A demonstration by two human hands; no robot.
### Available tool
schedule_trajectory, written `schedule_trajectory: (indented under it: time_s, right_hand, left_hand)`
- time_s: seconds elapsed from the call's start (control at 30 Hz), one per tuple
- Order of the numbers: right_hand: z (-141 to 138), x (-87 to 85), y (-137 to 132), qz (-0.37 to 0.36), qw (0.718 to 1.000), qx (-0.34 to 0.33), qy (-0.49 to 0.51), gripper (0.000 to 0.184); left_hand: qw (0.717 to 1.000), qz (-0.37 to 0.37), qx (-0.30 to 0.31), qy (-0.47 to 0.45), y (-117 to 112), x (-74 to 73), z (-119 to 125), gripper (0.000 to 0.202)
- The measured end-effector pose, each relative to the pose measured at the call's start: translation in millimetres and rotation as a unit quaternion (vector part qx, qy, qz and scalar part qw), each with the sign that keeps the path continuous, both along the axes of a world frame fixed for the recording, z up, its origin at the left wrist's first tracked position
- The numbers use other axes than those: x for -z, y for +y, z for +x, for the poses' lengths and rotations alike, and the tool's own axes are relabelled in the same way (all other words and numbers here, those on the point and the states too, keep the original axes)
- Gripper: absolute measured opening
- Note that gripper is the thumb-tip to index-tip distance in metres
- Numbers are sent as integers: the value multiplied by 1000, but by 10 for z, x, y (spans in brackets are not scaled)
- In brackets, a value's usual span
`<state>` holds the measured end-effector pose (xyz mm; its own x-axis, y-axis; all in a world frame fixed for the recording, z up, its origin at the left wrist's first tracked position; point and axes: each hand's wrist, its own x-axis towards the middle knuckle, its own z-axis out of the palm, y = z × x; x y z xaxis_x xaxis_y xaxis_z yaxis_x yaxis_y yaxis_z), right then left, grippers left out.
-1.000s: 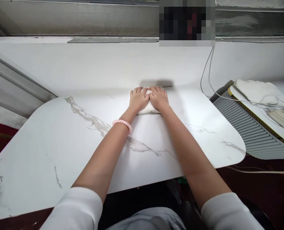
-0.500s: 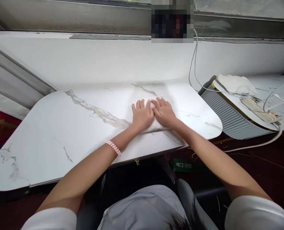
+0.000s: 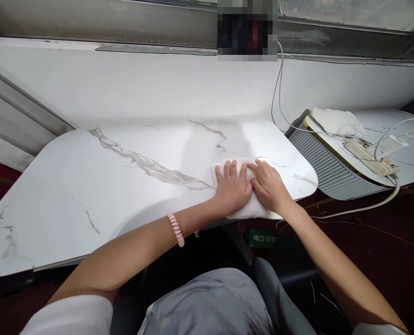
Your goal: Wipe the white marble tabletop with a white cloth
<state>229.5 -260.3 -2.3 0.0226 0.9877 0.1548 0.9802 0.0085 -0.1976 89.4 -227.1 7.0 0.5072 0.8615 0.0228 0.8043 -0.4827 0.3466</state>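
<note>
White marbled tabletop, white cloth beneath left hand and right hand, both spread flat.

I'm in a furnished indoor room, more like a home than a workplace, though I can't tell for sure. My rounded, marble-patterned table stands along a white wall under a grey-framed window. To the right, a ribbed, gold-trimmed cabinet bears a household-style power strip, above a dark reddish floor.
</note>
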Motion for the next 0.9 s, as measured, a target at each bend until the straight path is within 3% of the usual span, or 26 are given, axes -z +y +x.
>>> schedule_trajectory:
  time_s: [0.23,0.47,0.7,0.9]
  right_hand:
    - [318,55,799,44,999,14,11,52]
    - [675,42,1625,62,996,-42,50,47]
    - [1029,50,2143,63,995,-42,65,45]
    - [1261,91,2441,76,995,-50,49,46]
  left_hand:
    - [999,35,14,-15,761,9,320,53]
    - [999,31,-42,2,1459,20,701,55]
    - [998,44,-43,-7,1971,32,1052,55]
    - [997,62,-51,-19,2226,57,1271,53]
